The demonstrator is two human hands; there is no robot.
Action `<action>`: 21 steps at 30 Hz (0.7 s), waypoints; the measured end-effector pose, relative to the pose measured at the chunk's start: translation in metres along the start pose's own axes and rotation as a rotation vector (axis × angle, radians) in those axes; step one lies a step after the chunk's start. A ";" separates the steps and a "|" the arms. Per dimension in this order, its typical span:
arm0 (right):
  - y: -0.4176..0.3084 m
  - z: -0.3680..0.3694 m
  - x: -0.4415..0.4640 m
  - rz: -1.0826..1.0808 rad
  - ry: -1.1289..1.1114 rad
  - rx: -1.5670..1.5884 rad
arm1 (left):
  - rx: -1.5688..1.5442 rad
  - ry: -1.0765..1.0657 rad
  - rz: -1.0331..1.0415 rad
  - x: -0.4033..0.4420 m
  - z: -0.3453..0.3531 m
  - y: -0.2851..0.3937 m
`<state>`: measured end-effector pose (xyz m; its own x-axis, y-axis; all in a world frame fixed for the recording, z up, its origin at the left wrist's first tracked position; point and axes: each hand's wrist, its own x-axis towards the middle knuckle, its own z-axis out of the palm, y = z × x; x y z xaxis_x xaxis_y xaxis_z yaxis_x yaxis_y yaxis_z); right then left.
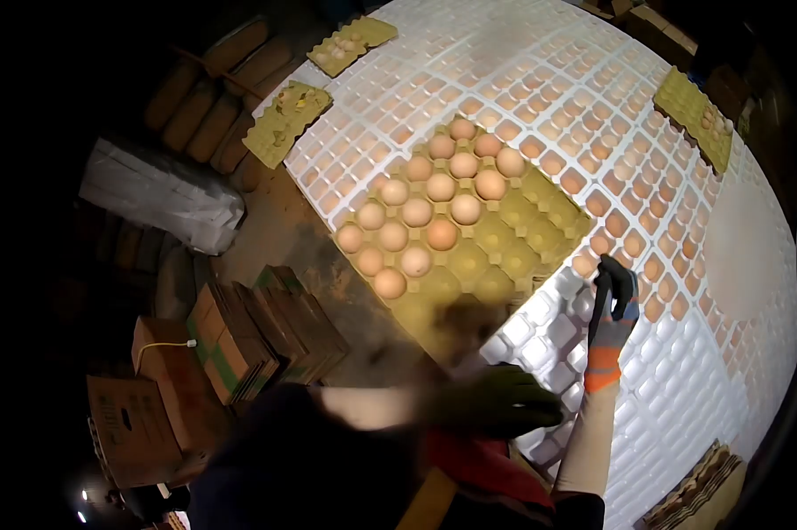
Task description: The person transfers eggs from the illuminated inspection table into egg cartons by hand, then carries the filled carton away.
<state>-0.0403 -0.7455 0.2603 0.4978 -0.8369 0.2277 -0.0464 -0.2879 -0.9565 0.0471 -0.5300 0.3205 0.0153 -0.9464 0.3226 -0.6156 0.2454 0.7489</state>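
Note:
My right hand, in a grey and orange glove, is at the edge of the egg-filled white trays, its curled fingers close beside an egg. Whatever those fingers hold, if anything, is hidden. Lower down, my left hand wears a dark green glove, partly blurred, its fingers loosely bent over white tray cups with no object visible in them. A yellow-green egg tray lies left of my right hand; brown eggs fill its upper left part, and its other visible cups hold none. Its bottom corner is dark and blurred.
White plastic trays cover the broad surface, many with eggs. Smaller yellow-green trays stand at the far left, the far edge and the right. Cardboard boxes are stacked at left. Brown tray pieces lie bottom right.

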 end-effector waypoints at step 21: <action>-0.166 0.178 -0.054 -0.097 -0.459 -0.941 | -0.335 0.122 -0.338 -0.072 -0.282 -0.107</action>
<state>0.0947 -0.5696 0.3743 0.8066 -0.5908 0.0172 -0.5449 -0.7545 -0.3658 0.3339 -0.4287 0.3803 0.2746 -0.9582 0.0802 -0.2732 0.0022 0.9620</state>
